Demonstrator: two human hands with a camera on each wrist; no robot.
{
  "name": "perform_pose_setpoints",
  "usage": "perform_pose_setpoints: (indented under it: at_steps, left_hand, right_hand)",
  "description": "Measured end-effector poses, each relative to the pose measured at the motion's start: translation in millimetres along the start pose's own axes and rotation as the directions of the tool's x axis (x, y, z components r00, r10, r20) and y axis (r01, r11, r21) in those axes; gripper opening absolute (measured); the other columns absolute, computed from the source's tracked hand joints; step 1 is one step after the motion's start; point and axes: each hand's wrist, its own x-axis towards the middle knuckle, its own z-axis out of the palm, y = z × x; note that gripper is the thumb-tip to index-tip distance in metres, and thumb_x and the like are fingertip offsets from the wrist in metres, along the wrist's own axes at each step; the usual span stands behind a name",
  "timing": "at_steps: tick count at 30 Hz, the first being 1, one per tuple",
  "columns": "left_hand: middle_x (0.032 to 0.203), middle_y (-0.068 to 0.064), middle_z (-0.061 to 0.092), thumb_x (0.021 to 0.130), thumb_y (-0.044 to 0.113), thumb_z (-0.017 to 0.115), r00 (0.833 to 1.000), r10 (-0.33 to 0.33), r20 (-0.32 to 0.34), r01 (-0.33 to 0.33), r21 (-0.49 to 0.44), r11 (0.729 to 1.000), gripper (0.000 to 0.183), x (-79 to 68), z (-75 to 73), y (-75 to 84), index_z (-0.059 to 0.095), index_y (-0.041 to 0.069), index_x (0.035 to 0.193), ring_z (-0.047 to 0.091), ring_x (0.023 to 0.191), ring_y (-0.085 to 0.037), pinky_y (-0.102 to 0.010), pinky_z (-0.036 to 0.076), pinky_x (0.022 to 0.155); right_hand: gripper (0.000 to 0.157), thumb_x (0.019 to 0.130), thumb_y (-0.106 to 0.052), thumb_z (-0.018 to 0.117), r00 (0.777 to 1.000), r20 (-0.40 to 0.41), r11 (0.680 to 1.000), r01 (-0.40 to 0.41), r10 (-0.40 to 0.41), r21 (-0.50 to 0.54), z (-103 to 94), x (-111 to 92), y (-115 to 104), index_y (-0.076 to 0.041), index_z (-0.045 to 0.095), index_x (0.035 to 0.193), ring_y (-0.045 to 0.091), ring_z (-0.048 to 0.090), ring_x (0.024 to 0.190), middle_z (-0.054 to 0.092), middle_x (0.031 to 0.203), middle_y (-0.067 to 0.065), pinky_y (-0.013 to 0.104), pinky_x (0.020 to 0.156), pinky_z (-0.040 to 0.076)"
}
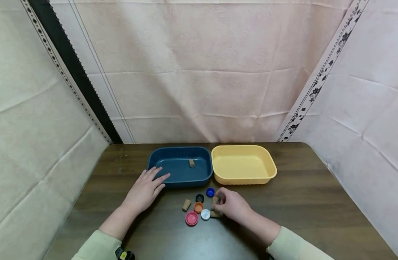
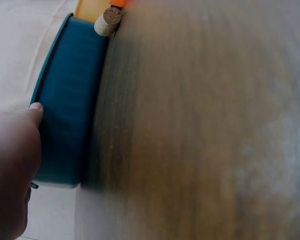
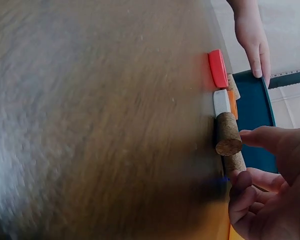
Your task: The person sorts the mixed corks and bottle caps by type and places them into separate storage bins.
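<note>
My right hand (image 1: 232, 204) pinches a cork (image 1: 215, 199) lengthwise, thumb at one end and fingers at the other. A second cork (image 3: 228, 134) lies right beside it, close to the thumb. My left hand (image 1: 143, 189) lies with fingers spread over the left front corner of a dark blue tub (image 1: 186, 183); in the left wrist view its thumb (image 2: 36, 111) touches the rim. Inside that tub is one cork (image 1: 192, 163). Another cork (image 1: 186, 205) lies on the table, left of the bottle caps.
Several caps lie between the hands: blue (image 1: 210, 192), black (image 1: 200, 198), orange (image 1: 198, 207), white (image 1: 205, 214) and red (image 1: 191, 218). A yellow tub (image 1: 244, 181) stands against the blue one's right side. Cloth (image 1: 199, 90) hangs behind the wooden table (image 1: 302, 202).
</note>
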Motion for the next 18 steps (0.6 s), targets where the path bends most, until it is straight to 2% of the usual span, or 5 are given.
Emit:
perform_pose_setpoints:
  at_steps: [13, 18]
  left_hand:
    - [0.157, -0.008, 0.036, 0.101, 0.039, 0.056, 1.0, -0.006, 0.019, 0.006, 0.0, 1.0, 0.049, 1.1, -1.6, 1.2, 0.047, 0.032, 0.149, 0.022, 0.148, -0.031, -0.056, 0.014, 0.119]
    - [0.157, -0.008, 0.037, 0.101, 0.038, 0.057, 1.0, 0.001, 0.004, -0.001, -0.001, 1.0, 0.049, 1.1, 0.3, 0.3, 0.047, 0.032, 0.148, 0.023, 0.148, -0.032, -0.057, 0.015, 0.119]
  right_hand:
    - [0.031, 0.082, -0.029, 0.081, 1.0, 0.019, 0.999, 0.006, -0.005, -0.04, 1.8, 1.7, 1.9, -0.015, 0.065, 0.105, 0.015, 0.051, 0.062, 0.056, 0.073, -0.002, 0.031, 0.053, 0.043]
    - [0.03, 0.083, -0.029, 0.08, 1.0, 0.009, 0.999, 0.013, -0.013, -0.039, 1.4, 1.4, 3.0, -0.015, 0.065, 0.105, 0.015, 0.051, 0.063, 0.056, 0.074, -0.002, 0.03, 0.054, 0.042]
